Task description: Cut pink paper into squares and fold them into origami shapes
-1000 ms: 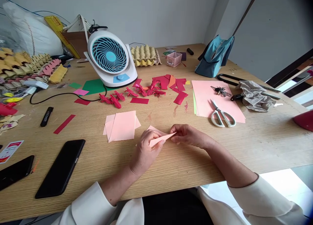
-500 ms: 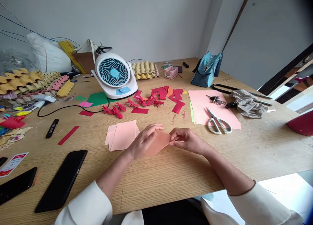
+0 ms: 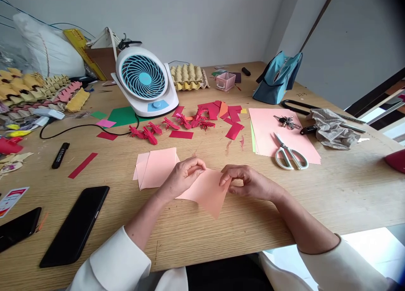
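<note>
Holding pink sheet (image 3: 210,191) crosswise between left hand (image 3: 183,179) and right hand (image 3: 251,183), pinched in both, with free corner toward near edge of table (image 3: 249,227), closer to right.

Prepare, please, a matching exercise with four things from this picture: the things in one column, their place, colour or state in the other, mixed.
1. fan
2. nearest pink paper
3. marker
4. scissors

A. black
B. lying partly on the large pink sheet
C. white and blue
D. held by left hand and right hand

Pairs: 1-C, 2-D, 3-A, 4-B
</note>
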Demonstrator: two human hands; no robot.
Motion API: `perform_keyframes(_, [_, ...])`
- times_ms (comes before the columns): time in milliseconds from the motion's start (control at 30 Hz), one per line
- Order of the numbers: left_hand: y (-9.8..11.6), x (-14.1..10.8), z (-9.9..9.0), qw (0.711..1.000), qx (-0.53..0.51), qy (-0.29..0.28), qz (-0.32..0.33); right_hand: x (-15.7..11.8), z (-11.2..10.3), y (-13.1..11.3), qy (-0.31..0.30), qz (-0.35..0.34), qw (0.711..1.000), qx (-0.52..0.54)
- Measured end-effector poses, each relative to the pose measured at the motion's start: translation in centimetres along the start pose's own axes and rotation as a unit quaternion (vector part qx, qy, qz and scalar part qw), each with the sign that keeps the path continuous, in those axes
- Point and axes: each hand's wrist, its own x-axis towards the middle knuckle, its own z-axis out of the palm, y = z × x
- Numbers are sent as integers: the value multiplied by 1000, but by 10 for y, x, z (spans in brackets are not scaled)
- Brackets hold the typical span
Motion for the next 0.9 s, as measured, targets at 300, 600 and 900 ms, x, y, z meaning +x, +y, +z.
perform_keyframes(300, [-12, 0, 0, 991, -38, -26, -129, 0, 0, 3, -37, 14, 998, -41])
perform_keyframes(600, [-6, 2, -2, 983, -76, -39, -163, 1, 1, 11, 1, 33, 997, 72])
perform_keyframes(900, [1, -2, 1, 991, -24, -89, -92, 7, 10, 22, 91, 76, 983, 140])
